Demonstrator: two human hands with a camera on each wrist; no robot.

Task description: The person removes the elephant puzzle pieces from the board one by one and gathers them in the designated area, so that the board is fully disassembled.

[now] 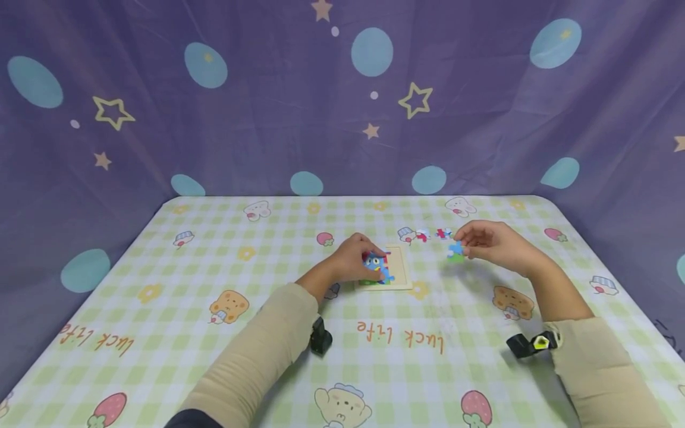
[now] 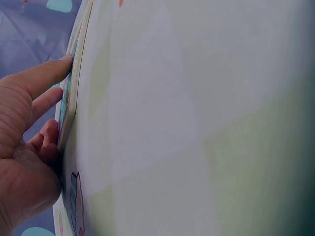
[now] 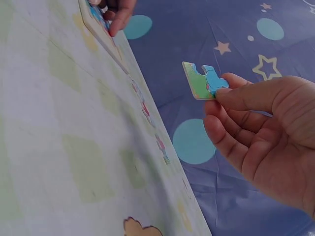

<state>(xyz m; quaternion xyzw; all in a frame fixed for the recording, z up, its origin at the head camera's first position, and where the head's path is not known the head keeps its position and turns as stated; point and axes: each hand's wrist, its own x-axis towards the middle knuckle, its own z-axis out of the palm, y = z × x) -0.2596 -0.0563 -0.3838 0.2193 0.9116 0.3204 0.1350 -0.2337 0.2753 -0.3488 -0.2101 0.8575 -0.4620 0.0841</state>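
In the head view my right hand (image 1: 495, 244) is raised over the table and pinches a blue and green jigsaw piece (image 1: 456, 251) between thumb and fingertips. The right wrist view shows that piece (image 3: 203, 82) tilted, off the table. My left hand (image 1: 350, 260) rests on a square wooden puzzle tray (image 1: 398, 270), its thumb and fingers spread over the fitted pieces. Those pieces form part of a blue cartoon figure (image 1: 377, 263) in the tray's left part; the right part shows bare wood. From the left wrist, the thumb (image 2: 51, 73) touches the tray's face, seen edge-on.
Loose jigsaw pieces in red, white and blue (image 1: 442, 233) lie beyond the tray, close to the right hand. A checked tablecloth (image 1: 278, 368) with printed bears and strawberries covers the table. Behind it hangs a purple curtain (image 1: 278, 131).
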